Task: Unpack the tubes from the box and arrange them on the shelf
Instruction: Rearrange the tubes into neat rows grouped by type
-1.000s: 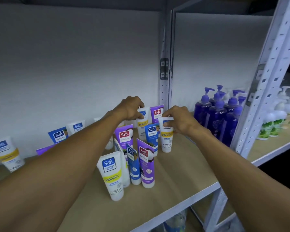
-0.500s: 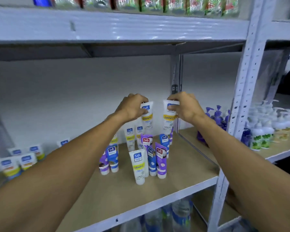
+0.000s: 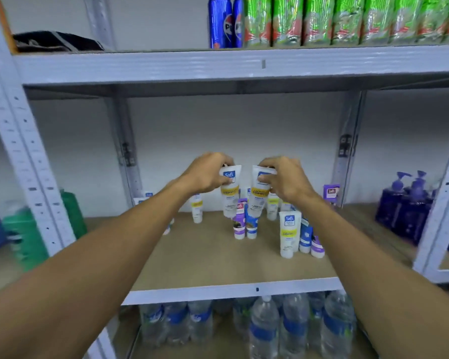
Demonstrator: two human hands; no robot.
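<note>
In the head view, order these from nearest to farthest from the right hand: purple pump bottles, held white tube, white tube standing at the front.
1. Held white tube: in the right hand itself.
2. Front white tube: standing on the shelf, below the hand.
3. Purple pump bottles: next bay, far right.

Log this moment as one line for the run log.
left hand: grips left white tube | right hand: grips right white tube | both: held above shelf | other tubes: standing on shelf
</note>
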